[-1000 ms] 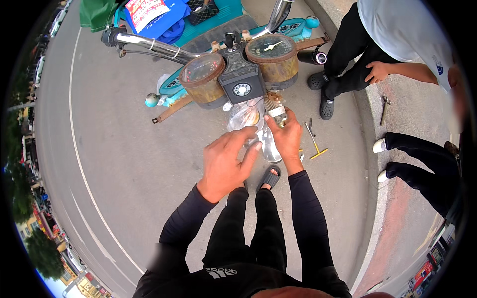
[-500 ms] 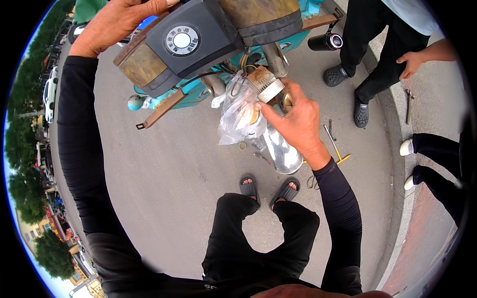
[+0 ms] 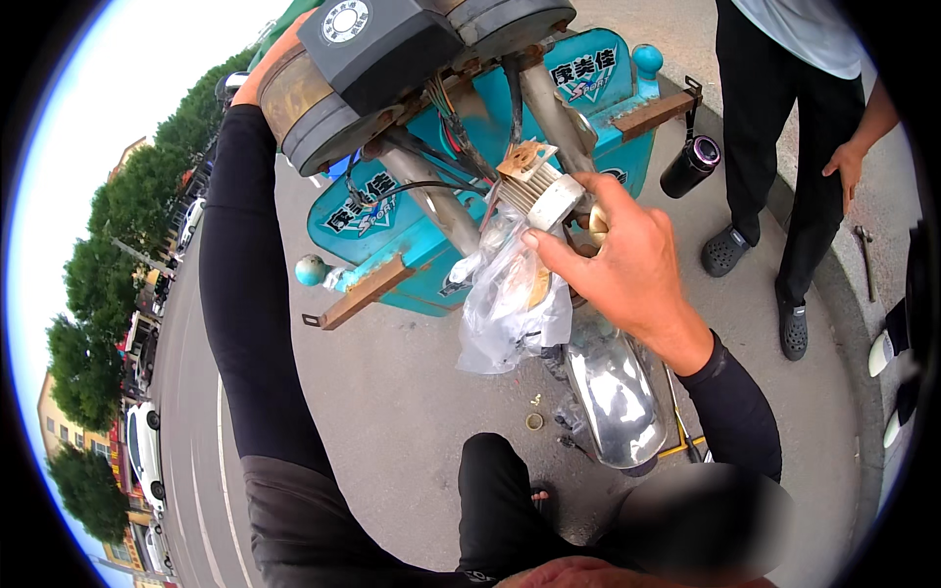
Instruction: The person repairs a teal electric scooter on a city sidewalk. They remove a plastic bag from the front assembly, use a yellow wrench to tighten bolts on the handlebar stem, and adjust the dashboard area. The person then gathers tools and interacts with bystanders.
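My right hand (image 3: 632, 255) pinches a dusty finned cylindrical part (image 3: 539, 191) with a white rim between thumb and fingers. Wires (image 3: 461, 137) run down toward this part from under the black housing (image 3: 377, 49) of a teal vehicle front (image 3: 402, 220). A crumpled clear plastic bag (image 3: 515, 314) hangs just below the part. Beneath my right hand is a shiny chrome mudguard (image 3: 613, 392). My left hand (image 3: 279, 61) is at the upper left, beside a round lamp casing (image 3: 314, 108); its fingers are hidden behind the housing.
A rusty bracket (image 3: 652, 116) sticks out at the right, with a black cup (image 3: 690, 167) hanging from it. Another person (image 3: 760, 127) stands close by on the right. A yellow-handled tool (image 3: 676, 449) and a small ring (image 3: 534, 421) lie on the ground. A wrench (image 3: 866, 260) lies beyond the curb.
The view has shifted, so the vehicle front shows more of its teal panels. My right hand still holds the finned part. My left hand's fingers have gone out of sight behind the housing.
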### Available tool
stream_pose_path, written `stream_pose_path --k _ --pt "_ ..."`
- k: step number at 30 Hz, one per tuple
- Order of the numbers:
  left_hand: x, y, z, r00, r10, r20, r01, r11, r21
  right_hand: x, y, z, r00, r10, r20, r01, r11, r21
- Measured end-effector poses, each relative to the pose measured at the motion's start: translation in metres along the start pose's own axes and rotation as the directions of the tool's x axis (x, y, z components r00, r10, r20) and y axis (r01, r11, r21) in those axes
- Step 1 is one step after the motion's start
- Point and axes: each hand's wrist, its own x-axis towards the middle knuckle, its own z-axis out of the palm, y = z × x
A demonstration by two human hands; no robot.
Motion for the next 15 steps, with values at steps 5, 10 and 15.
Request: stream_pose_path --k 5,10,15 --pt "0.051 -0.072 0.022 0.981 0.196 0.007 -0.194 0.976 -0.103 -0.003 0.014 -0.017 0.994 -0.031 -0.106 0.007 0.976 -0.219" --pt "0.036 -0.075 0.021 0.982 0.140 -0.124 -0.152 0.984 -0.092 0.007 -0.010 0.006 0.980 -0.007 -0.200 -0.045 0.966 -0.254" --pt "0.056 -0.066 0.018 0.909 0.377 0.179 -0.373 0.926 -0.057 0.021 -0.020 0.011 0.971 0.062 -0.232 -0.155 0.899 -0.409"
